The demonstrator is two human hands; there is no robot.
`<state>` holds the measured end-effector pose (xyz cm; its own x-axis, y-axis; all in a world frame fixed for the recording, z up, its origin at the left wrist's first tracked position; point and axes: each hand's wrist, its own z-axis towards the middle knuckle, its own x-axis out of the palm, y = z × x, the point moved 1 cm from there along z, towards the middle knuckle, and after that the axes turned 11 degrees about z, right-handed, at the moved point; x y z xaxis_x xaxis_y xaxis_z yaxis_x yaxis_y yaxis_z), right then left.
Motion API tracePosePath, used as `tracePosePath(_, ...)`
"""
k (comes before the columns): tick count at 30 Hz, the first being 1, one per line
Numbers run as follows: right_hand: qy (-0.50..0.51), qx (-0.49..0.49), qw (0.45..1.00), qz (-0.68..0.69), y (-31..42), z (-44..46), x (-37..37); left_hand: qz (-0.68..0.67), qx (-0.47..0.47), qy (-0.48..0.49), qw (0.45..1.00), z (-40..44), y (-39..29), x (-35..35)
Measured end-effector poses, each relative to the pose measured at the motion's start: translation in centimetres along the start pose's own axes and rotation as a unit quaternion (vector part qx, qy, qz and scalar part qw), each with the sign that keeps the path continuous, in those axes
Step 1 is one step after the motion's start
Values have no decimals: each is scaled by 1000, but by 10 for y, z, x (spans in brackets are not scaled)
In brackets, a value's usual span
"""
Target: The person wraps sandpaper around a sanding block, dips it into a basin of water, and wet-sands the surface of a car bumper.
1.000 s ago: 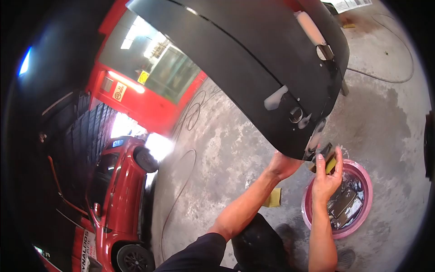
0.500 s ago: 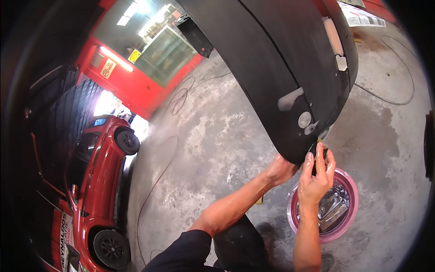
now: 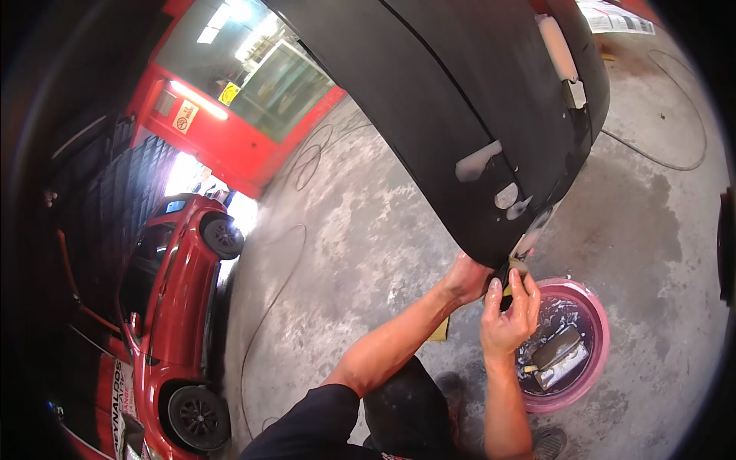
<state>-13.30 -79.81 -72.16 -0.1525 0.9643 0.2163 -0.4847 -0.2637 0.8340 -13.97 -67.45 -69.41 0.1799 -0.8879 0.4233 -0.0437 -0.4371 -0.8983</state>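
A matte black car bumper (image 3: 399, 123) with pale filler patches and a round hole slants down toward me. My left hand (image 3: 466, 279) grips its lower tip, its fingers hidden behind the panel. At the same tip my right hand (image 3: 509, 322) pinches a small tan pad (image 3: 518, 267), partly covered by the fingers, against the bumper's edge. Both hands look wet. Below and right of that hand sits a pink basin (image 3: 602, 337) of dark, sudsy water, with a grey-brown block (image 3: 555, 349) and a whitish piece (image 3: 563, 366) in it.
On the left a red car (image 3: 165, 307) is parked. Behind stands a red wall (image 3: 253, 157) with a window. A thin hose (image 3: 272, 299) and a cable (image 3: 667, 166) lie on the stained concrete floor (image 3: 345, 253). Printed paper (image 3: 617, 19) lies at the upper right.
My right hand and the pad have moved slightly left and down along the bumper's edge. The bumper's tip shifts left in view, and more of the basin's contents show.
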Motion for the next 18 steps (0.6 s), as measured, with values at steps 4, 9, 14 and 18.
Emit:
tracePosePath(4, -12, 13, 1000, 7, 3, -2, -1, -73, -8, -85, 994, -1, -5, 23)
tracePosePath(9, 0, 26, 999, 23, 4, 0, 2, 38, 37, -75, 996, 0, -6, 22)
tracePosePath(14, -3, -2, 1000, -12, 8, 39, 0, 287, 145, -77, 944, 3, 7, 18)
tracePosePath(18, -14, 30, 999, -8, 12, 46, 0, 329, 184, -53, 925, 4, 1, 20)
